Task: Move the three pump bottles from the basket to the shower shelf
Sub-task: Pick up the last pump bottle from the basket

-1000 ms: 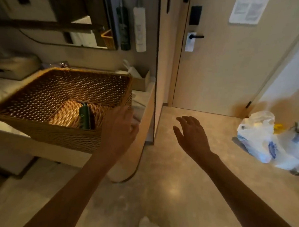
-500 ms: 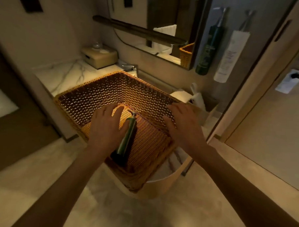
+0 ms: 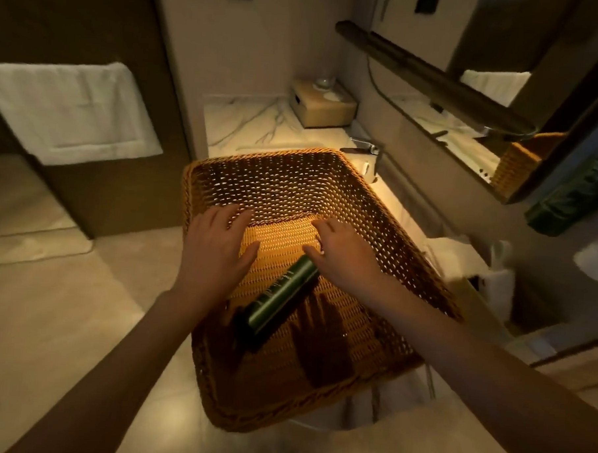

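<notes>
Head view: dark green pump bottle point(image 3: 281, 294) lies slantwise in basket point(image 3: 377, 209); both hands' grip spread, unclamped.

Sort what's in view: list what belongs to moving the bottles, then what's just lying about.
Part of the job:
green pump bottle, lying in the basket
wicker basket
left hand and right hand, both open over the basket

Just lying about:
tissue box
white towel
faucet

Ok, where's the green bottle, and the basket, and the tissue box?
green bottle point(image 3: 281, 295): head view, middle of its body, lying on the basket floor.
basket point(image 3: 259, 154): head view, far woven rim.
tissue box point(image 3: 325, 107): head view, its top, on the marble counter.
</notes>
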